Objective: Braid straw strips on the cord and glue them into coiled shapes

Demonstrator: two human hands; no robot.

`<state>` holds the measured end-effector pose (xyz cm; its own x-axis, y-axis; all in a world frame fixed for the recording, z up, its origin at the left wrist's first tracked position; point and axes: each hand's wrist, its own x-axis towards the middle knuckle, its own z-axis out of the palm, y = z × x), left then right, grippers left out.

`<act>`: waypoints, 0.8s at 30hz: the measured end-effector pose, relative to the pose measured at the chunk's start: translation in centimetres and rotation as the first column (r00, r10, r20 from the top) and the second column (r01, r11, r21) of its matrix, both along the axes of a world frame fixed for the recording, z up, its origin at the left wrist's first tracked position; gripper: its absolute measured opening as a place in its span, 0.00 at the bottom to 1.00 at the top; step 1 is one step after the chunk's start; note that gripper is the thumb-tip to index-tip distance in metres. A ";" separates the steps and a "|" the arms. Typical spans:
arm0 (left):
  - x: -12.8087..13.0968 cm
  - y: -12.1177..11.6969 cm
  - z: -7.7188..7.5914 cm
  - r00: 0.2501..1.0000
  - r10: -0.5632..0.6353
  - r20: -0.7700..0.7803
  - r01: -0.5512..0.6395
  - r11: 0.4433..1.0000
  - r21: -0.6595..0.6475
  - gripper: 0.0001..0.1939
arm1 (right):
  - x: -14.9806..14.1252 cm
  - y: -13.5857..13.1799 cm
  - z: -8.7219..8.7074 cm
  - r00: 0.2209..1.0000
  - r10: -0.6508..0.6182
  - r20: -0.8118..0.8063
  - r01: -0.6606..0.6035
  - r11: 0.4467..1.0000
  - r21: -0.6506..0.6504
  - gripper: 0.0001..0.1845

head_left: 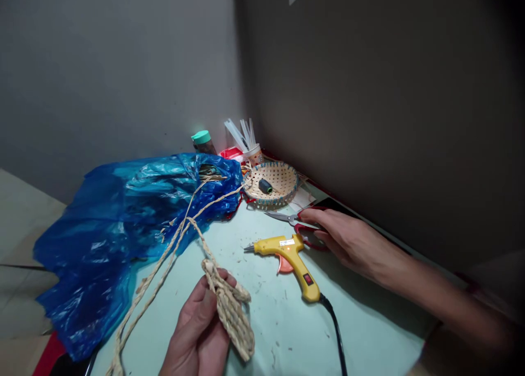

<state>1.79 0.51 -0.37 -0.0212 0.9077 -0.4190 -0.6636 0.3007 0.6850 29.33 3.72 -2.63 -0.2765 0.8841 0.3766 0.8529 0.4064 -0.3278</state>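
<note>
My left hand [200,321] is closed around a flat, tapered piece of coiled straw braid [235,318], thumb on top. From its upper end a long straw braid [200,235] runs up and loops back down to the left. My right hand [348,236] has its fingers on the red handles of a pair of scissors [283,216], whose blades point left over the table. Between my hands lies a yellow hot glue gun [285,246], its nozzle toward the left and its black cord trailing to the front edge.
A blue plastic bag [135,201] with straw inside covers the table's left side. At the back, a woven basket [281,174] holds a spool of dark thread [266,186]. Behind stand a cup [254,156] of glue sticks and a teal-lidded bottle [203,141]. Walls meet behind.
</note>
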 end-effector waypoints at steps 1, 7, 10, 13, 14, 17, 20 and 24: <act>0.0 0.0 0.1 1.000 -0.003 0.001 0.003 1.000 -0.005 0.09 | 0.0 0.2 -0.3 0.998 -0.019 0.055 0.019 1.000 -0.007 0.16; 0.2 -0.1 0.8 0.999 -0.031 0.020 0.031 0.999 -0.012 0.07 | -0.3 1.9 -1.8 0.962 -0.105 0.251 0.103 0.994 0.024 0.12; 0.1 -0.1 0.9 0.994 -0.097 0.053 0.096 0.995 0.035 0.09 | -0.5 2.2 -1.4 0.964 -0.134 0.229 0.121 0.990 0.072 0.11; 0.0 -0.2 1.0 0.990 -0.122 0.066 0.117 0.990 0.073 0.14 | -1.0 1.5 0.0 0.976 -0.162 0.143 0.145 0.981 0.127 0.17; 0.1 -0.2 1.1 0.991 -0.121 0.065 0.115 0.990 0.083 0.14 | -1.3 1.0 0.6 0.985 -0.142 0.102 0.128 0.983 0.134 0.20; 0.1 -0.4 1.2 0.992 -0.113 0.059 0.106 0.988 0.113 0.12 | -3.1 -0.8 2.2 0.980 0.061 -0.191 -0.058 0.998 0.024 0.31; -0.1 -0.4 1.0 0.993 -0.107 0.051 0.099 0.985 0.139 0.12 | -5.2 -2.3 3.2 0.944 0.207 -0.258 -0.211 0.977 0.014 0.26; -0.4 -0.4 0.4 0.996 -0.090 -0.020 0.092 0.984 0.150 0.11 | -7.0 -3.6 3.5 0.944 0.232 -0.234 -0.232 0.972 0.028 0.27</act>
